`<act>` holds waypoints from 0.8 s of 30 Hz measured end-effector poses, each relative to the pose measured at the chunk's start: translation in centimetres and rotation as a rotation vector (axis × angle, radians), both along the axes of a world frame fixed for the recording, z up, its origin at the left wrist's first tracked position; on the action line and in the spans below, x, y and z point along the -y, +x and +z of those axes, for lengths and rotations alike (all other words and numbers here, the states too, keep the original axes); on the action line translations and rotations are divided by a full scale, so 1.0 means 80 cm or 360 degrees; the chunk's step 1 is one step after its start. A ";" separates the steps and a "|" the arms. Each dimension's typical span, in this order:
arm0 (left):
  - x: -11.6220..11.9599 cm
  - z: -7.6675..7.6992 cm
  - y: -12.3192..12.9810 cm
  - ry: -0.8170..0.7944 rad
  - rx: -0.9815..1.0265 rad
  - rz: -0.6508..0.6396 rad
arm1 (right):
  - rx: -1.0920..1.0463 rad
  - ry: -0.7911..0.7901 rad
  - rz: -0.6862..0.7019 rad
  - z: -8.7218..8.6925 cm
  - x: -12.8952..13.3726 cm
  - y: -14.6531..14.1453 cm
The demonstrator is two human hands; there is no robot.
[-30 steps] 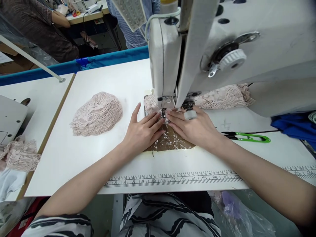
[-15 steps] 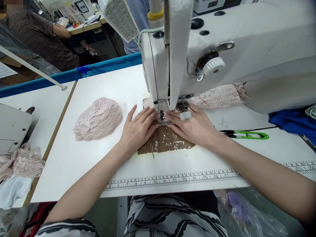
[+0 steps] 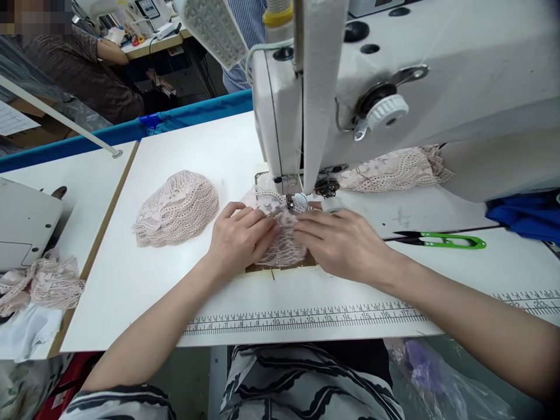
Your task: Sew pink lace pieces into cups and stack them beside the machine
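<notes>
A pale pink lace piece [image 3: 284, 242] lies under the needle of the white sewing machine [image 3: 280, 116] and spreads toward me over a brown taped plate [image 3: 300, 263]. My left hand [image 3: 240, 236] grips the lace's left side, its fingers curled and pressed together. On the other side my right hand [image 3: 343, 242] has its fingers closed on the lace's right edge, close to the presser foot. Both thumbs are partly hidden.
A lace pile [image 3: 177, 210] rests on the left, and more lace [image 3: 394, 170] lies behind the needle. Green thread snips [image 3: 455, 240] are at the right. A printed ruler [image 3: 306, 318] runs along the front edge. A person [image 3: 83, 76] sits beyond the blue cloth edge.
The lace now covers much of the brown plate, nearer to me. Both hands have drawn back slightly from the needle, and their flat fingers have curled onto the lace.
</notes>
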State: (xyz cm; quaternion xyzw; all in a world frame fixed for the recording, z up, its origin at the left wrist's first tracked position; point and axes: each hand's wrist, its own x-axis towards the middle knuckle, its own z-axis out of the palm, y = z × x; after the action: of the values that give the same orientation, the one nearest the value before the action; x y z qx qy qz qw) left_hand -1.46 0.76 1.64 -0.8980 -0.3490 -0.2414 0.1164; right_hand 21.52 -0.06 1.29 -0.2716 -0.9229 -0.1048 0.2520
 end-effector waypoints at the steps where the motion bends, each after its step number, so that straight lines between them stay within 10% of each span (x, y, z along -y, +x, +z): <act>1: -0.001 -0.001 0.000 -0.0026 0.0047 -0.0004 | 0.0005 0.0026 -0.0046 0.001 0.000 0.000; 24: 0.017 -0.015 0.019 -0.0091 -0.0263 0.0007 | 0.0267 -0.0216 -0.0425 -0.005 -0.006 0.004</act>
State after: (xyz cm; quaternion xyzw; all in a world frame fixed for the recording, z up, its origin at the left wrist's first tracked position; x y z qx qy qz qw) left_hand 0.08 -0.57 0.48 -0.9170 -0.3469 -0.1562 0.1196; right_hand 21.83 0.41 0.86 -0.3985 -0.9014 -0.0971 0.1389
